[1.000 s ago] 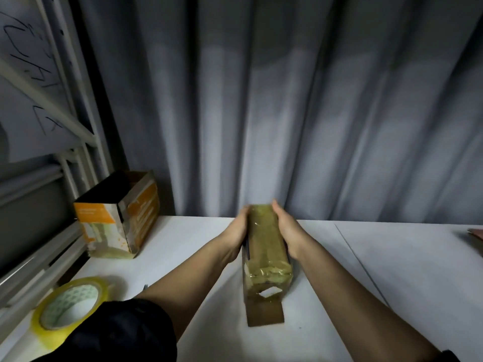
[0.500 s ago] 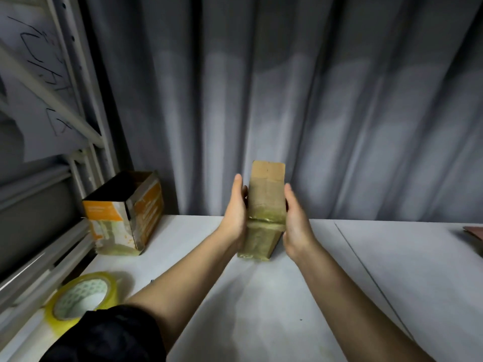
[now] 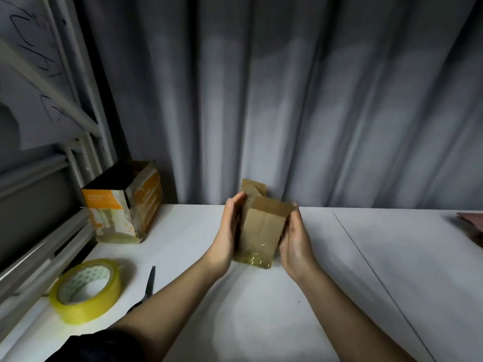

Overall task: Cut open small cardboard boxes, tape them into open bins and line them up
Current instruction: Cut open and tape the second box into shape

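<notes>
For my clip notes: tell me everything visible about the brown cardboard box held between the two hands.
The brown cardboard box is small, plain and tall, standing roughly upright with its base on the white table near the curtain. Glossy clear tape wraps its bottom end. At its top a flap sticks up at the back; whether it is open inside cannot be seen. The left hand lies flat against its left side with straight fingers; the right hand cups its right side.

Brown box [image 3: 262,228] between both hands

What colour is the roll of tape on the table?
Yellow: the roll of tape shows best in the head view.
</notes>
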